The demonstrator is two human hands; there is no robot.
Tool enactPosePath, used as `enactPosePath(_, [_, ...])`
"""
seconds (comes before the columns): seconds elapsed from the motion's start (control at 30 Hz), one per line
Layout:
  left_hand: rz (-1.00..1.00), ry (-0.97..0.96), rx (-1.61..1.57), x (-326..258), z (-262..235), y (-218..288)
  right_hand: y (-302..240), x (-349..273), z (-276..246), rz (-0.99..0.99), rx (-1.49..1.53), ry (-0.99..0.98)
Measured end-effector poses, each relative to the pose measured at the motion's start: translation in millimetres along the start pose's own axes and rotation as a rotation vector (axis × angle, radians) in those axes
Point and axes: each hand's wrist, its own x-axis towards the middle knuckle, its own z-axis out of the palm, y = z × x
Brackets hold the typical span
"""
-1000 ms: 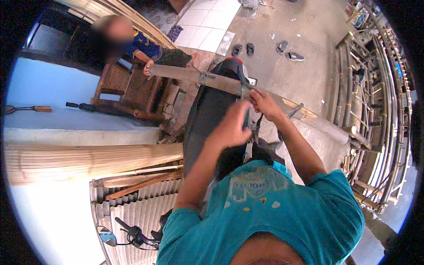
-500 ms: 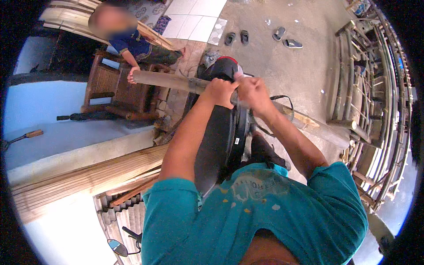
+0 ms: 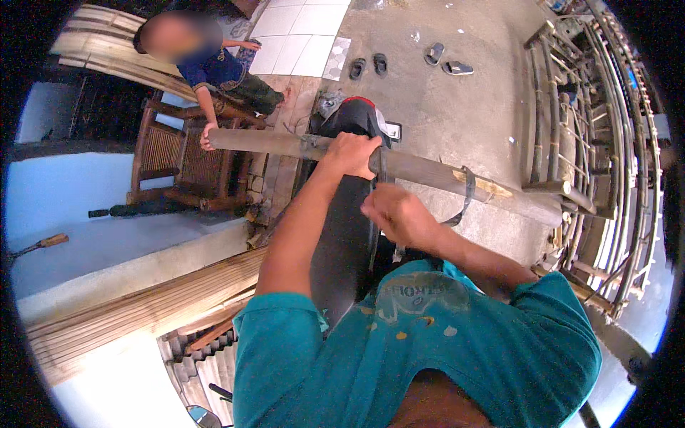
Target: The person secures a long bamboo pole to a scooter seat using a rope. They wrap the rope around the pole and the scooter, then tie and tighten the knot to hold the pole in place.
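Observation:
A long, thick brown pole [image 3: 421, 170], which looks like bamboo, lies crosswise over the black seat [image 3: 342, 246] of a motorcycle. My left hand [image 3: 353, 155] is closed over the pole near its middle, just left of a dark band around it. Below the pole, at the right edge of the seat, my right hand [image 3: 401, 215] is closed in a fist, apparently on a black strap [image 3: 467, 192]. Part of that strap loops over the pole's right half and comes down behind my wrist; the fist hides the gripped part. Another person's hand [image 3: 207, 137] holds the pole's left end.
The other person [image 3: 221, 71] is beside a brown bamboo chair [image 3: 193, 153] at the left. A bamboo rack [image 3: 564, 114] stands near the pole's right end. Sandals [image 3: 457, 68] lie on the concrete floor at the far side. Pale wooden slats [image 3: 143, 299] run along the lower left.
My right hand has drawn down from the pole toward me, while my left hand stays on it. The strap loop has shifted on the pole's right half. The other person's free arm now shows.

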Motion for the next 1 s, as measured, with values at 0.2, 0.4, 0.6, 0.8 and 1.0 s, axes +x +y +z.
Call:
enactPosePath(0.2, [0.004, -0.008, -0.016, -12, -4, 1, 25, -140, 22, 0.491, -0.127, -0.222])
enactPosePath(0.4, [0.027, 0.145, -0.186, -18, 5, 18, 147, -200, 53, 0.755, -0.266, -0.241])
enactPosePath(0.6, [0.099, 0.33, -0.06, -21, 22, 20, 146, -273, 4, 1.181, -0.106, -0.256])
enactPosePath(0.8, [0.131, 0.441, -0.076, -17, 25, 20, 169, -622, -121, 2.153, -0.272, -0.187])
enactPosePath(1.0, [0.108, 0.462, -0.031, -23, 26, 23, 206, -329, -56, 1.066, -0.069, 0.111])
